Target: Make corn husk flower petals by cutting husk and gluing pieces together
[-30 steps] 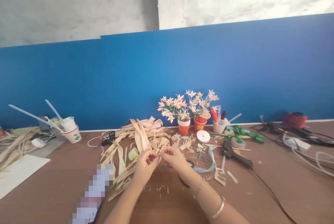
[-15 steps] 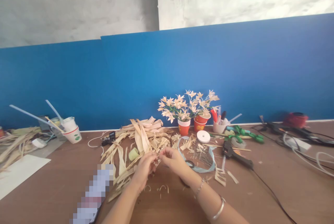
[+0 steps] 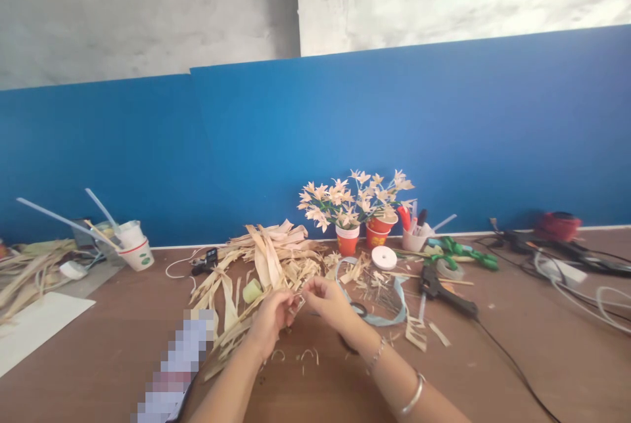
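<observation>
My left hand [image 3: 275,318] is closed in a pinch over the middle of the table. Close to its fingertips, my right hand [image 3: 323,298] also pinches, the two hands nearly touching. Between them shows a thin pale strip [image 3: 300,303], too small to make out clearly, that looks like dry corn husk. Several curled husk bits [image 3: 308,354] lie on the brown table [image 3: 305,393] below the hands. Behind my left hand spreads a heap of dry corn husks [image 3: 269,259], with a pale green roll [image 3: 252,291] in it.
Pale husk flowers [image 3: 340,196] stand in red paper cups [image 3: 348,243] at the back. A white ribbon spool [image 3: 384,257], a light blue ribbon [image 3: 401,305] and a black glue gun [image 3: 448,291] with its cord lie to the right. On the left are a white cup [image 3: 138,256] and paper [image 3: 39,328].
My fingertips have drawn slightly apart, and more of the pale strip shows between them. My left hand has turned a little; the things on the table have stayed put.
</observation>
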